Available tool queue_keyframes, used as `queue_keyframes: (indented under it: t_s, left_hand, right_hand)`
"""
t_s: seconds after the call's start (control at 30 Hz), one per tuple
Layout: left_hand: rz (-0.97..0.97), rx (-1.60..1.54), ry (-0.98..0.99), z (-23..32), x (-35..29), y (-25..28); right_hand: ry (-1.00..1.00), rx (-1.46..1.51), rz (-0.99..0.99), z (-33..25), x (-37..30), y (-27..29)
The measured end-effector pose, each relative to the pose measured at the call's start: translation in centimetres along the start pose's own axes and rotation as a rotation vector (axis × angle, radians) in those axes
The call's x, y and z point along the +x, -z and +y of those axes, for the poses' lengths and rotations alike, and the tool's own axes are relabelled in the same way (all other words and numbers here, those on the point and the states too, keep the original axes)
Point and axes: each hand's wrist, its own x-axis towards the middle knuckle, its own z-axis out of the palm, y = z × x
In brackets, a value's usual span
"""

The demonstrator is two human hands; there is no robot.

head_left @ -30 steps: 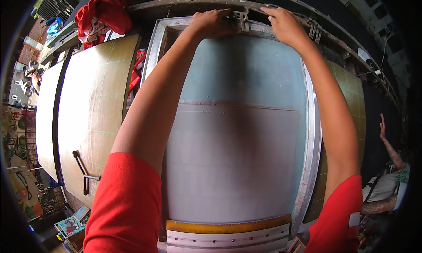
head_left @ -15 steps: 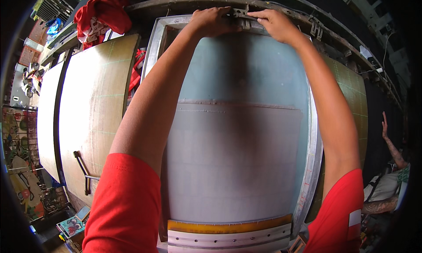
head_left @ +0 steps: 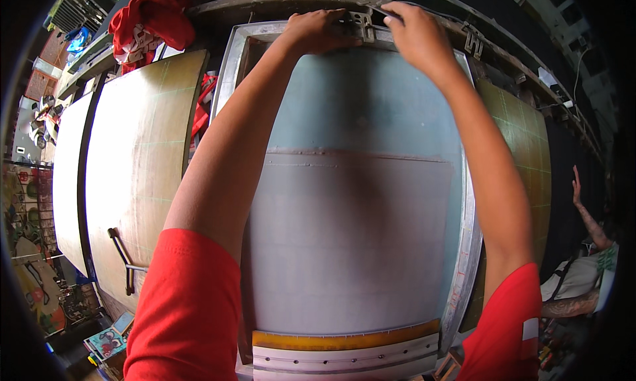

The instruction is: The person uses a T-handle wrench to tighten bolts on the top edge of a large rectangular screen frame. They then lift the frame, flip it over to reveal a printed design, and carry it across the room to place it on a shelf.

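Note:
A screen printing frame (head_left: 468,248) with a pale metal border and grey-blue mesh (head_left: 351,248) lies in front of me. At its far bar my left hand (head_left: 319,31) is closed round the edge, thumb along the inner side, its fingertips against a metal bracket (head_left: 362,26) with holes. Just right of that bracket, my right hand (head_left: 417,36) pinches a thin metal tool (head_left: 383,10), mostly hidden by the fingers. A wide squeegee (head_left: 344,341) with an amber blade rests across the near end of the mesh.
Pale printing boards (head_left: 142,149) stand to the left, with a dark Y-shaped handle (head_left: 126,265) on one. Another board (head_left: 513,156) is at the right. Red cloth (head_left: 151,23) hangs at the far left of the rail (head_left: 265,4). Another person's arm (head_left: 589,215) shows at right.
My right hand has shifted slightly up and right, its thin tool swinging away from the bracket. More of the bracket shows. My left hand stays at the frame's far bar.

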Motion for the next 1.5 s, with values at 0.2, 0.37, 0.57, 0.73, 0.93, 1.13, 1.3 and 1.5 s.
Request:
queue_keyframes:
  t_s: [0.2, 0.37, 0.57, 0.73, 0.93, 1.13, 1.3, 1.5]
  left_hand:
    - [-0.040, -0.028, 0.021, 0.6, 0.1, 0.2]
    - [-0.036, -0.019, 0.032, 0.7, 0.1, 0.2]
    - [-0.037, -0.009, 0.050, 0.5, -0.1, 0.3]
    - [-0.050, -0.009, 0.052, 0.8, 0.1, 0.4]
    - [-0.058, -0.018, 0.055, 0.6, 0.2, 0.4]
    - [-0.035, -0.011, 0.040, 0.5, 0.6, 0.1]
    - [-0.062, -0.024, 0.056, 0.1, 0.2, 0.1]
    - [-0.030, -0.016, 0.049, 0.6, 0.3, 0.2]
  right_hand:
    - [0.107, -0.037, -0.221, 4.8, 1.7, -0.4]
    - [0.141, 0.115, -0.287, 6.6, 2.8, -1.9]
    - [0.093, 0.178, -0.301, 6.4, 2.6, -3.1]
    - [-0.011, 0.100, -0.194, 3.3, 0.4, -2.6]
    - [-0.103, 0.007, -0.054, 0.2, -1.2, -3.5]
    - [-0.132, 0.148, 0.055, 0.2, -2.4, -5.4]
    - [-0.137, 0.238, -0.056, 1.4, -1.3, -3.6]
    - [-0.012, 0.275, -0.071, 5.1, -0.1, -3.2]
